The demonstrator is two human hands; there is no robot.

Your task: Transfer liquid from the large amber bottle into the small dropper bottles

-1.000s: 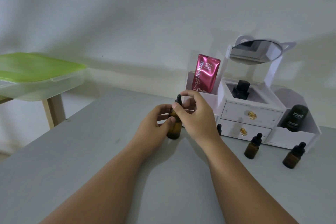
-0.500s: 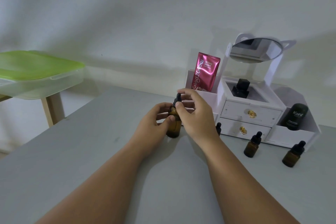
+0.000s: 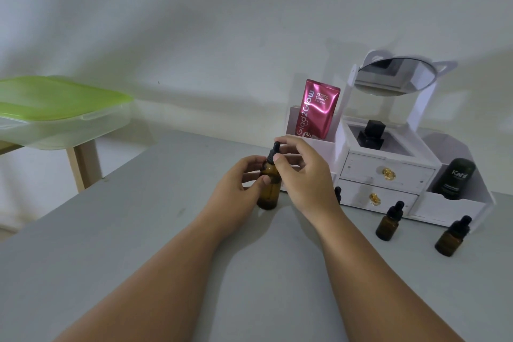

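The large amber bottle (image 3: 268,194) stands upright on the grey table (image 3: 138,230) at the centre. My left hand (image 3: 238,183) grips its body from the left. My right hand (image 3: 304,175) pinches its black dropper cap (image 3: 274,150) between thumb and fingers. Two small amber dropper bottles with black caps stand to the right, one (image 3: 388,223) nearer the organizer and one (image 3: 452,237) further right. A third small bottle (image 3: 337,194) is mostly hidden behind my right wrist.
A white cosmetic organizer (image 3: 388,172) with two drawers, a tilted mirror (image 3: 395,78), a pink sachet (image 3: 316,108), a black bottle (image 3: 370,136) and a dark tube (image 3: 455,179) stands at the back right. A green-lidded plastic box (image 3: 55,114) rests on a wooden stand at left.
The right hand's fingers have shifted a little around the dropper cap. The bottle and my left hand stay in place.
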